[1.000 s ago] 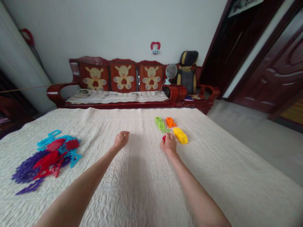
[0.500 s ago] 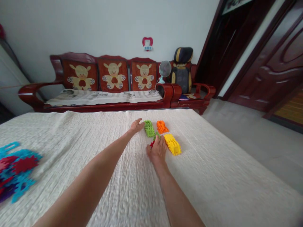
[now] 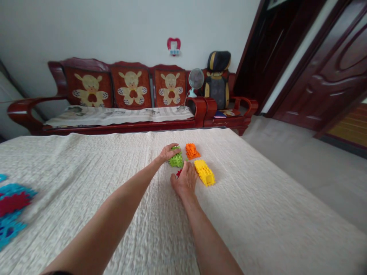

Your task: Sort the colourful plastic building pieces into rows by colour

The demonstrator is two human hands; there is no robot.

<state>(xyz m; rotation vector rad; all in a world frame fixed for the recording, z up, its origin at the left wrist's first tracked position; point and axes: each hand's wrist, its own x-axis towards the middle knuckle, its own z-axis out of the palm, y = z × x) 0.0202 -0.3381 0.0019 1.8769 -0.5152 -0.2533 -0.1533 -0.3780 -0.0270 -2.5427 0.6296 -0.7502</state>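
My left hand (image 3: 168,153) rests against a green toy (image 3: 176,159) built of interlocking plastic pieces, its fingers across the top and near side. Close by, my right hand (image 3: 185,179) is curled over a small red plastic piece (image 3: 179,173), with a bit of green showing at its fingertips; most of what lies under this hand is hidden. A yellow interlocking-block toy (image 3: 204,172) lies just right of my right hand. Behind it sits an orange block toy (image 3: 192,151), apart from both hands.
Blue and red interlocking pieces (image 3: 14,206) lie piled at the left on the cream textured cover (image 3: 137,229). Beyond the surface stand a wooden sofa (image 3: 120,128) with bear cushions, a small fan (image 3: 196,79) and a wooden armchair (image 3: 249,106).
My left hand has moved from beside the green toy onto it. My right hand stays over the red piece. The whole view has shifted slightly, moving the things leftward.
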